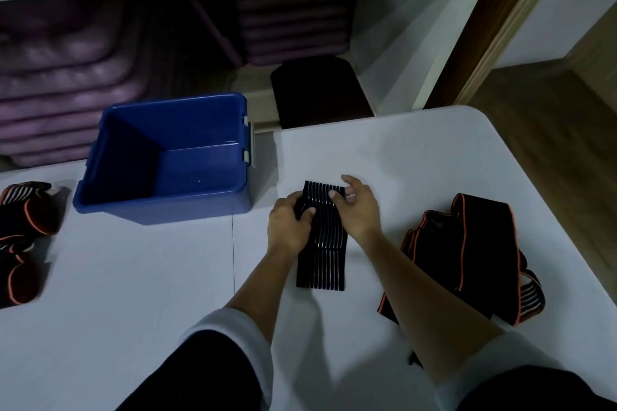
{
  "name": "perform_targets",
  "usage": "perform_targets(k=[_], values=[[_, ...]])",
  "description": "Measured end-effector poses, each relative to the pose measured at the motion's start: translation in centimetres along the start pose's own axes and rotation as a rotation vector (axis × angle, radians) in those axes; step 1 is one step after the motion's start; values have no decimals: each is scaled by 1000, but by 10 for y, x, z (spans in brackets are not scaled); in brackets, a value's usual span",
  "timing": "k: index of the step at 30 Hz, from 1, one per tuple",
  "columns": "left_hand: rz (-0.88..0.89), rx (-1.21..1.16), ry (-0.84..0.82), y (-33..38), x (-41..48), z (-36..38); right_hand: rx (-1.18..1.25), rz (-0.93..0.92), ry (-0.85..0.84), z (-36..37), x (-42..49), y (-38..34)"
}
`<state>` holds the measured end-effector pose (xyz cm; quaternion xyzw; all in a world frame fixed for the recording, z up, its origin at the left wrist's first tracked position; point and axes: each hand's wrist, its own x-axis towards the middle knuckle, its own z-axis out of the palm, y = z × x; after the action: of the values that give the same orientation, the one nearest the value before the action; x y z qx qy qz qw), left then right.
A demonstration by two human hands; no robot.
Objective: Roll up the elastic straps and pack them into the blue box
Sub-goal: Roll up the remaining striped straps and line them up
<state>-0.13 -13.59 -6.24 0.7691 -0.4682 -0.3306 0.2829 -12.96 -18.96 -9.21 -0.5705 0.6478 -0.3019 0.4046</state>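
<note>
A black ribbed elastic strap [322,257] lies lengthwise on the white table [150,277], its far end curled over. My left hand [289,225] grips the strap's left edge near that far end, thumb on top. My right hand [359,207] pinches the right side of the same end with thumb and fingers. The blue box [167,157] stands open to the left of my hands, and I see nothing inside it. Loose black straps with orange edging [467,253] lie in a heap just right of my right forearm.
More black and orange straps [23,237] lie at the table's left edge. Behind the table a white shelf unit holds stacked purple mats [60,83] and a black cushion [320,90]. The table's rounded right corner borders a wooden floor [551,130].
</note>
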Motion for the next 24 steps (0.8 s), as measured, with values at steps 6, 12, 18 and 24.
perform_targets(k=[6, 12, 18, 24], values=[[-100, -198, 62, 11, -2, -6, 153, -53, 15, -8, -8, -18], [-225, -258, 131, 30, -3, -31, 378, -83, -62, -19, -32, -35], [-231, -334, 179, 44, -13, -50, 445, -137, -123, -28, -54, -53], [-42, -412, 108, 36, -45, -68, 472, -164, -124, -34, -71, -70]])
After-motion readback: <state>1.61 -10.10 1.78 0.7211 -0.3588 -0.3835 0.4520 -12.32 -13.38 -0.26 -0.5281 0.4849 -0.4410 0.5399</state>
